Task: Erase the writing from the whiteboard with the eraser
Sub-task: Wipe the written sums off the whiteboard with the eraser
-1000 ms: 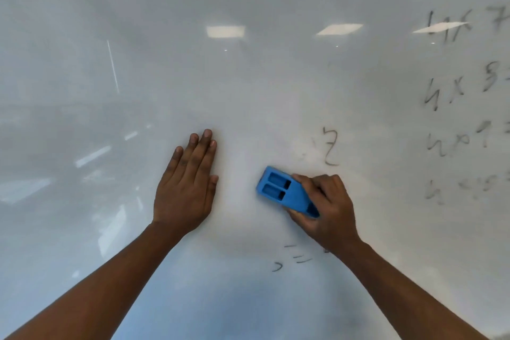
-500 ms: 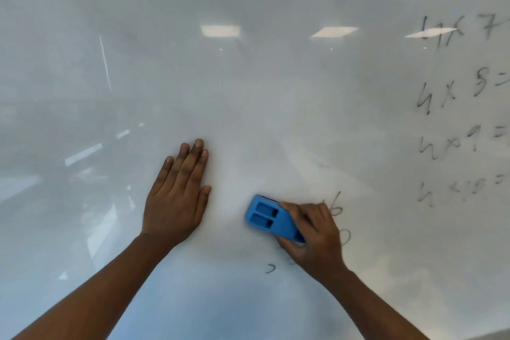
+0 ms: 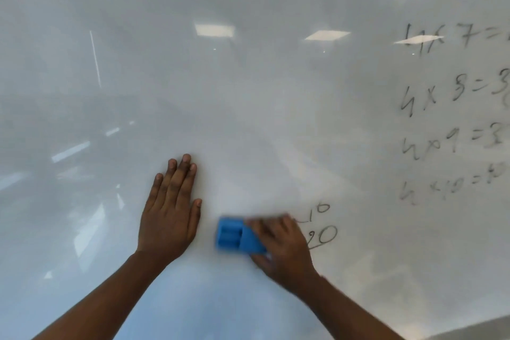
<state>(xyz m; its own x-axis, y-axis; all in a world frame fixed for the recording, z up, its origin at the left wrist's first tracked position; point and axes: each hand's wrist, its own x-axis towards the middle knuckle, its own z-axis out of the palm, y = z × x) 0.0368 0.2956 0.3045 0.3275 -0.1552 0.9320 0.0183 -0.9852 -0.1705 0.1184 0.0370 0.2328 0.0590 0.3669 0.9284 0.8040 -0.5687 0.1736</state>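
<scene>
A: Progress on board (image 3: 248, 107)?
B: Partly cleared. Left and middle wiped, no legible marks there, only ceiling-light reflections and a faint haze. Not finished.

A: Remaining writing?
B: Column of sums (image 3: 452, 107) at right edge, four rows legible, untouched though blurred; top row crossed by a light reflection. Trace of more writing at very top right, cut off by frame. Small figures (image 3: 321, 226) low down, reading roughly "10" and "20", just right of the working hand.

A: Eraser?
B: Blue, flat against board (image 3: 230, 236), low centre, between the two hands. Motion-blurred, judged mid-stroke.

A: Hands?
B: Right hand (image 3: 281, 248) closed around eraser's right end, fingers over its top. Left hand (image 3: 169, 210) open, palm flat on board, fingers together and pointing up, holding nothing, near eraser but apart from it.

A: Assessment?
B: Well past halfway by area seen. Outstanding: small figures beside right hand, then right-hand column. Board beyond frame not assessable.
</scene>
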